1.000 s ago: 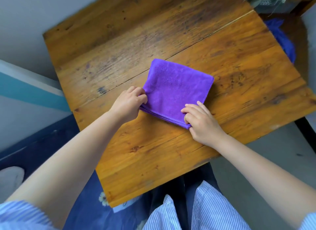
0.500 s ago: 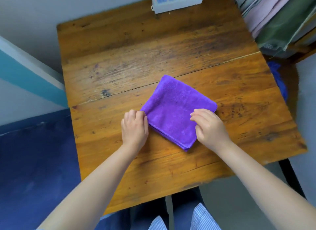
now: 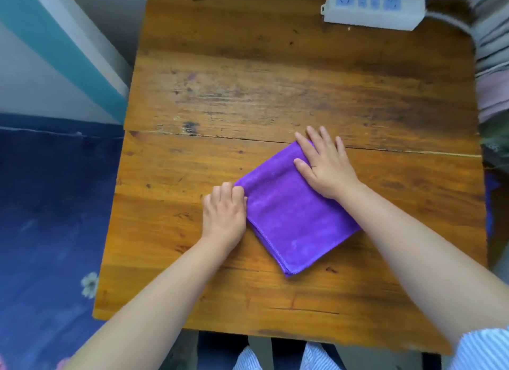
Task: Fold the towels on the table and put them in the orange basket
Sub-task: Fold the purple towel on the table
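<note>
Folding stage looking nearly done: purple microfiber towel (image 3: 292, 218) lying as a compact multi-layer square on the wooden table (image 3: 275, 80), set diagonally, stacked hemmed edges showing at the near corner.

Right hand (image 3: 325, 166) pressing flat on the far corner of the towel, fingers straight and spread wide, smoothing rather than gripping.

Left hand (image 3: 224, 212) sitting at the towel's left corner, fingers curled at the edge; looking like a pinch on the fold, though fingertips hidden, so not certain.

Still pending: lifting the folded towel and placing it in the orange basket. Basket not visible anywhere in view, so transfer not started.

No other loose towels showing on the table. White power strip (image 3: 374, 7) sitting at the far edge, well apart from the towel.
</note>
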